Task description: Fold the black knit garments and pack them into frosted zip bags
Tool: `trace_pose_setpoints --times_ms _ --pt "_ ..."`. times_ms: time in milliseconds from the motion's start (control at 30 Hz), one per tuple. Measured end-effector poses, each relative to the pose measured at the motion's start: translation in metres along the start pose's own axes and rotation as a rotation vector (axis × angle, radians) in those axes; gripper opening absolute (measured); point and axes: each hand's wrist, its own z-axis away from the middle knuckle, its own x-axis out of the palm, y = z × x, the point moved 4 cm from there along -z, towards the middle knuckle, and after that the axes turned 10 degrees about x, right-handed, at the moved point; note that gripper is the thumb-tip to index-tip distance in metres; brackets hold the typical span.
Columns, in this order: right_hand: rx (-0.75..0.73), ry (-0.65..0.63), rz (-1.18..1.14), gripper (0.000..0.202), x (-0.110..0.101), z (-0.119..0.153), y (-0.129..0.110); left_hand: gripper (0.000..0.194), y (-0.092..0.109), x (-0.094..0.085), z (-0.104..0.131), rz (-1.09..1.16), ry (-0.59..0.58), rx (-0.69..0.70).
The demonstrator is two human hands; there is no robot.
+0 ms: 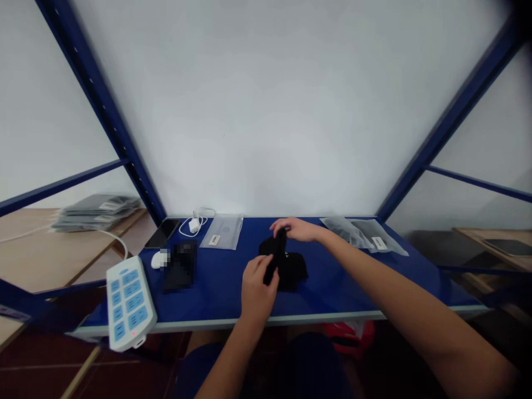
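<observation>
A black cloth item [294, 270] with a small white mark lies bunched on the blue tabletop [220, 302]; its exact kind is unclear. My left hand [258, 284] grips its near left edge, fingers and thumb closed around the fabric. At the far edge, my right hand [296, 228] pinches the same cloth, and a narrow raised strip of it runs between the two hands. Part of the fabric is hidden behind my left fingers.
Clear plastic bags with labels lie at the back, one bag [222, 231] left and others [369, 235] right. To the left are a charger [194, 224], phone [163, 233], white mouse [158, 260], blurred black item [180, 266] and power strip [131, 302]. Blue posts flank the table.
</observation>
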Motion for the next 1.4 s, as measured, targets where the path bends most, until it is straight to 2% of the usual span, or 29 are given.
trace_pose_setpoints --times_ms 133,233,300,400,467,500,567,667,733,800,900,967,1067,1167,1267,1400 --pt "0.153 0.02 0.179 0.056 0.001 0.05 0.064 0.03 0.009 0.046 0.018 -0.083 -0.25 0.085" --pt "0.22 0.019 0.203 0.064 0.006 0.065 0.086 0.033 0.011 0.056 0.028 -0.058 -0.319 0.116" --pt "0.2 0.071 0.188 0.059 0.003 0.059 0.077 0.026 0.012 0.046 0.027 0.0 -0.289 0.099" --pt "0.082 0.133 0.178 0.049 0.002 0.031 0.041 0.022 0.001 0.02 0.015 -0.048 -0.159 -0.032" --pt "-0.001 0.043 0.225 0.059 0.015 0.008 0.017 0.029 -0.014 0.005 0.007 -0.215 -0.125 -0.189" --pt "-0.009 -0.024 0.28 0.067 0.024 -0.003 0.009 0.033 -0.022 0.001 0.004 -0.298 -0.152 -0.263" --pt "0.045 -0.146 0.441 0.074 0.042 -0.021 0.003 0.04 -0.037 0.001 0.001 -0.395 -0.266 -0.349" --pt "0.145 -0.228 0.659 0.055 0.057 -0.035 0.006 0.032 -0.05 0.008 -0.001 -0.365 -0.383 -0.359" --pt "0.113 -0.215 0.708 0.039 0.058 -0.036 0.005 0.02 -0.053 0.008 -0.002 -0.306 -0.36 -0.36" --pt "0.031 -0.159 0.693 0.029 0.052 -0.033 -0.001 0.013 -0.053 0.005 -0.004 -0.22 -0.288 -0.345" --pt "-0.061 -0.023 0.68 0.027 0.044 -0.017 -0.01 0.021 -0.045 -0.002 -0.005 -0.049 -0.159 -0.236" --pt "-0.098 0.067 0.709 0.036 0.042 0.002 -0.011 0.03 -0.036 -0.002 -0.001 0.019 -0.117 -0.122" --pt "-0.162 0.103 0.76 0.051 0.049 0.038 -0.003 0.047 -0.018 0.01 0.015 0.023 -0.167 0.065" --pt "-0.154 0.109 0.75 0.051 0.055 0.074 0.013 0.056 -0.002 0.029 0.032 -0.008 -0.246 0.189" --pt "-0.098 0.156 0.676 0.053 0.056 0.106 0.024 0.06 0.008 0.043 0.04 -0.014 -0.282 0.244" --pt "-0.057 0.227 0.596 0.048 0.065 0.138 0.04 0.064 0.013 0.051 0.042 -0.005 -0.306 0.277"
